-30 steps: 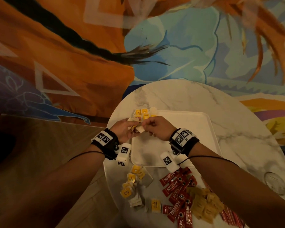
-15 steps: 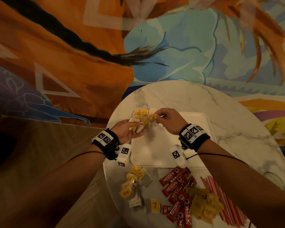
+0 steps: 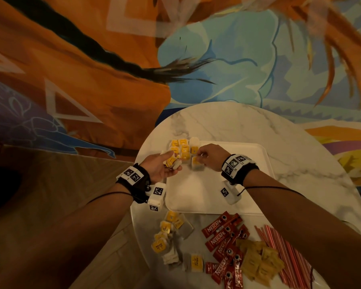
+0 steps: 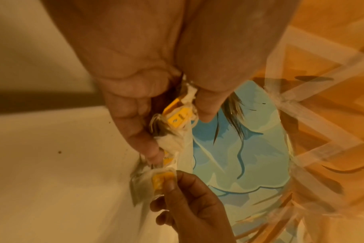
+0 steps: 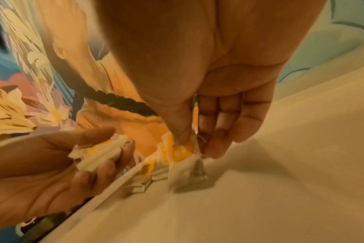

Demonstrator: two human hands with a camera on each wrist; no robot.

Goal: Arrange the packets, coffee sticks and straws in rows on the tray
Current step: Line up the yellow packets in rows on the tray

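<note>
At the tray's (image 3: pixel 248 184) far-left corner, the right hand (image 3: pixel 209 156) pinches one tea bag (image 3: pixel 196 163) down onto it; the left hand (image 3: pixel 158 168) cradles a bunch of tea bags (image 3: pixel 172 162), fingers curled.

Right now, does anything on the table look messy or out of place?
Yes. Off the tray, near the table's front edge, tea bags, red coffee sticks, brown packets and straws lie in overlapping heaps at mixed angles. The tea bags already on the tray sit in rough, slightly crooked rows.
</note>
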